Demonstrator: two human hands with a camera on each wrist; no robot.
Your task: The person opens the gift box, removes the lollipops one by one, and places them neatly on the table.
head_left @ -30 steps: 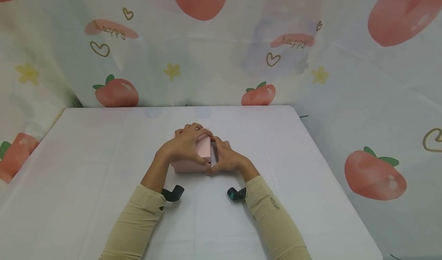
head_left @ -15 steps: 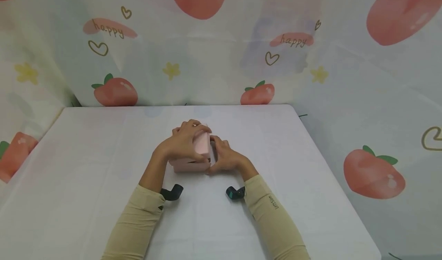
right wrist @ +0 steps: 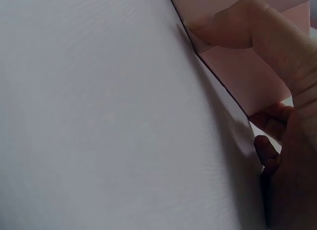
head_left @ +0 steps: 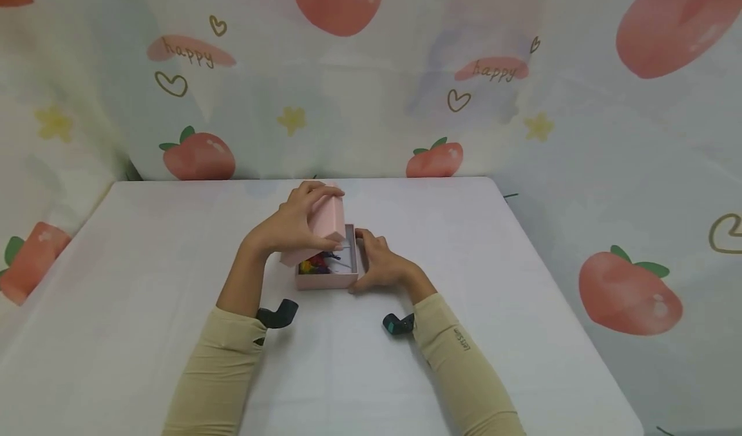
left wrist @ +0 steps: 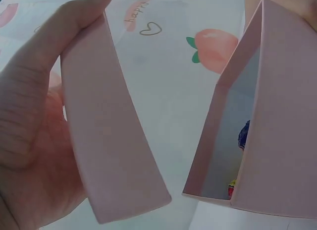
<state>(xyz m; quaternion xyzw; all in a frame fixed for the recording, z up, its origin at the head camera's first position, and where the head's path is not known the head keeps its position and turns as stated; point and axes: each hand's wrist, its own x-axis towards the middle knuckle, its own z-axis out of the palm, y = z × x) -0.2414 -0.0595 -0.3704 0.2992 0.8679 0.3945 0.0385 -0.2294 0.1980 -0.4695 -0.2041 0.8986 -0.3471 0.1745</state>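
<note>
A pale cloth backdrop (head_left: 371,94), printed with peaches, yellow flowers and "happy" in thin script, hangs beyond the box, and I can make out soft creases across it. The white table (head_left: 348,371) is smooth and matte under the box. From my end, the pink box (head_left: 327,283) looks rectangular, with flat straight walls, crisp edges and a pale lining. Inside it I see crumpled, shiny-looking bits (head_left: 315,264) in red, yellow and dark blue toward the left, with thin pale sticks beside them; I can't count them. The matching pink lid (head_left: 328,220) is tilted above the box's left part, and my left wrist view shows a gap between the two. The left hand (head_left: 284,230) grips that lid between thumb and fingers. The right hand (head_left: 384,265) holds the box's right end, thumb on the near wall, fingers round the far side.
</note>
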